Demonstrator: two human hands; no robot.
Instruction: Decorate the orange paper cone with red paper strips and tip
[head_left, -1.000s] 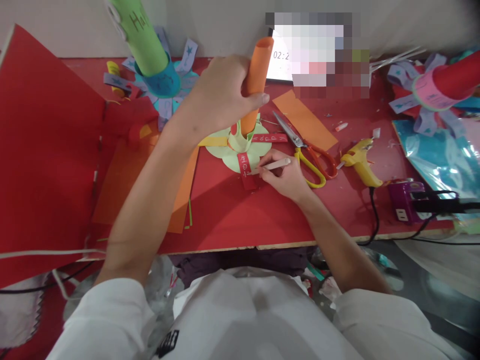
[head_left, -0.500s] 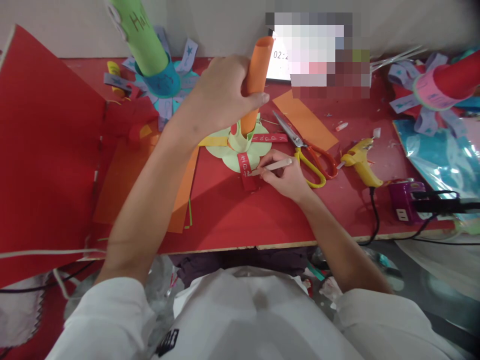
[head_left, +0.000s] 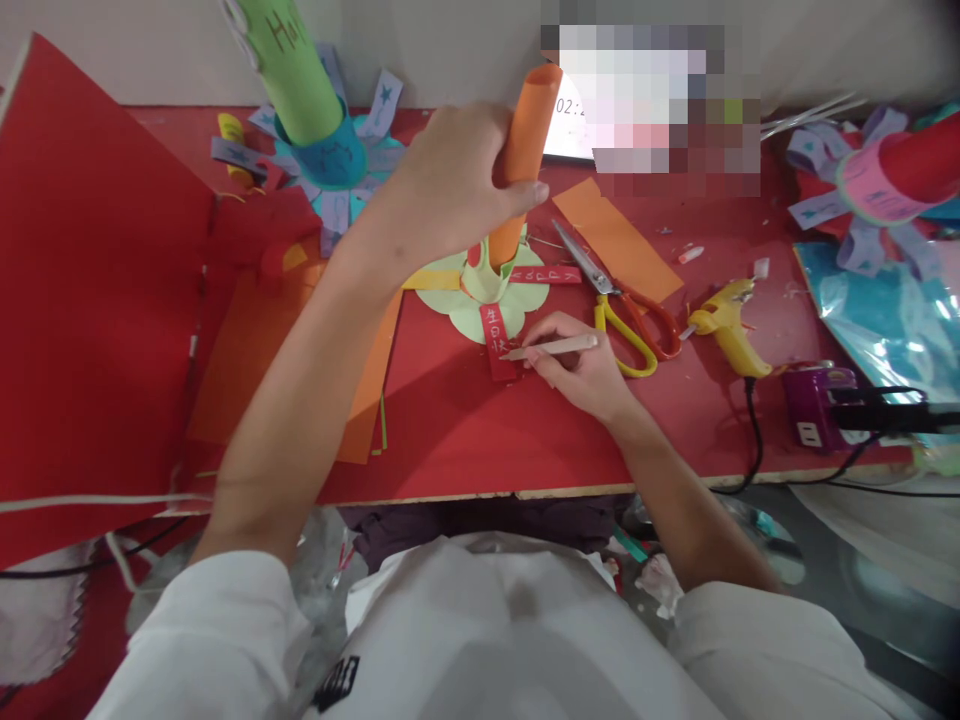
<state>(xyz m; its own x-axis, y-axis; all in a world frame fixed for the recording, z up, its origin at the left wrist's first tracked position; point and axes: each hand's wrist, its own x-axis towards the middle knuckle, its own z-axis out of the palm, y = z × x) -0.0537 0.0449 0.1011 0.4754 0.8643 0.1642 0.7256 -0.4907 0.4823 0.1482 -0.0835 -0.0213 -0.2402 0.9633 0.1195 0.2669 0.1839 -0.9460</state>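
1. The narrow red strip point(head_left: 498, 345), which carries white handwritten characters, runs over the near edge of the pale green flower-shaped base point(head_left: 466, 320) and ends on the red worktop point(head_left: 480, 440).
2. The right hand point(head_left: 576, 368) grips a pale pen point(head_left: 562, 346) between its bent fingers and thumb; the pen's tip is at the lower part of the strip, just below the writing.
3. The left hand point(head_left: 469, 165) is closed around an orange paper tube point(head_left: 529, 130), thumb across its near side. The tube leans with its top to the right, its lower end inside the pale green paper ring point(head_left: 491, 290) on the base.
4. A second lettered red strip point(head_left: 553, 274) reaches right from the ring, and a yellow strip point(head_left: 433, 280) reaches left.
5. To the right lie scissors point(head_left: 606, 288) with one yellow and one red handle, near an orange paper piece point(head_left: 626, 245); beyond them is a yellow glue gun point(head_left: 726, 325), with a purple power block point(head_left: 810, 405) near it.
6. Orange sheets point(head_left: 259, 350) lie to the left, partly under the left forearm.
7. Farther back at left, a green tube point(head_left: 292, 85) stands tilted in a blue collar point(head_left: 330, 160); at far right, a red tube point(head_left: 919, 160) sits in a pink collar point(head_left: 870, 190).
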